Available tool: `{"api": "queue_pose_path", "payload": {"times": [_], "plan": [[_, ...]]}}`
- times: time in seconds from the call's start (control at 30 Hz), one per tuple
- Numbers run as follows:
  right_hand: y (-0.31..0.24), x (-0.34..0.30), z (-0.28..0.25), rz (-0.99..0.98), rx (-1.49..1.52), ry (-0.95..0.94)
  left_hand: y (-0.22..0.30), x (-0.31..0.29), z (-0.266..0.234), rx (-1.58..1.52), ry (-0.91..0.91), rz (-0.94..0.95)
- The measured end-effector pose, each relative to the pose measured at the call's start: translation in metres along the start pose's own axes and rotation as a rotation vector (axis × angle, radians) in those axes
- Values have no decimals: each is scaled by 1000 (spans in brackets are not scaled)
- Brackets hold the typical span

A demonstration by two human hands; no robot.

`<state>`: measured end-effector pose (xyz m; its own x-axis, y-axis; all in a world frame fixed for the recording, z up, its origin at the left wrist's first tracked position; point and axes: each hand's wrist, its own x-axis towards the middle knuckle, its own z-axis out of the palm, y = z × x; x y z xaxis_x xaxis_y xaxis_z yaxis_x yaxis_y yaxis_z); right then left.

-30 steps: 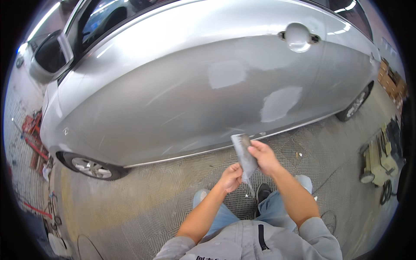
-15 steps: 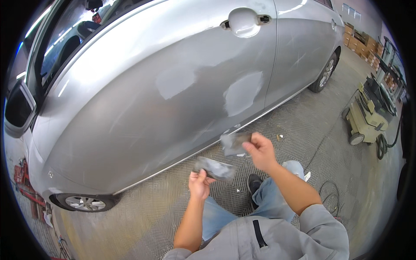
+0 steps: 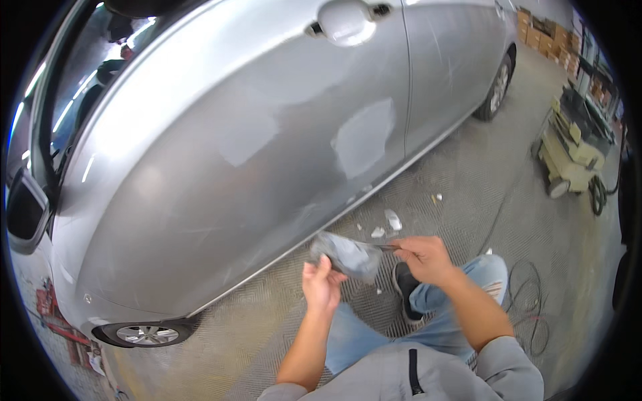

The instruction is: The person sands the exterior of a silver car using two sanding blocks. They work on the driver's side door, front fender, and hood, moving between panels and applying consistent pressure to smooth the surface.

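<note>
My left hand [image 3: 322,286] grips a flat putty spreader [image 3: 353,256] with pale grey filler smeared over its upper face. Pinched in my right hand [image 3: 426,259] is a second, thin dark spreader [image 3: 388,248], seen nearly edge-on. Its edge meets or overlaps the right end of the first one; contact is hard to tell. Both hands are held in front of the silver car door [image 3: 200,200], apart from it. A larger pale filler patch [image 3: 364,137] sits low near the door's rear edge, and a fainter patch [image 3: 249,140] lies left of it.
White scraps [image 3: 392,219] lie on the ribbed floor beneath the sill. At the right stand a yellowish wheeled machine [image 3: 568,150] with a hose and, farther back, stacked cardboard boxes [image 3: 542,40]. A thin cable [image 3: 535,294] coils beside my right leg. The wing mirror [image 3: 28,210] juts out at left.
My right hand has lowered and turned its spreader from face-on to nearly edge-on, bringing it to the left one. The view has shifted, with the car higher and more floor scraps showing.
</note>
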<state>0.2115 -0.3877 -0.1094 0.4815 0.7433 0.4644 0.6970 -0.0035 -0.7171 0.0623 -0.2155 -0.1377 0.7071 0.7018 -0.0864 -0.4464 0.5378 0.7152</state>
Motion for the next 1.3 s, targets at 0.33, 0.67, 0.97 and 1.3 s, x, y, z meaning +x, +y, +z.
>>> {"api": "queue_pose_path", "payload": {"times": [0.33,0.67,0.97,1.3], "plan": [[26,-25,10,918,1224,237,-79,-5,-16,-254,-663,-625],[93,-46,4,786,1433,119,-144,9,-27,-134,-67,-448],[166,-47,-29,273,542,140,-166,2,18,302,362,-109],[261,-43,-39,875,490,98,-153,-5,-6,234,406,-30]]}}
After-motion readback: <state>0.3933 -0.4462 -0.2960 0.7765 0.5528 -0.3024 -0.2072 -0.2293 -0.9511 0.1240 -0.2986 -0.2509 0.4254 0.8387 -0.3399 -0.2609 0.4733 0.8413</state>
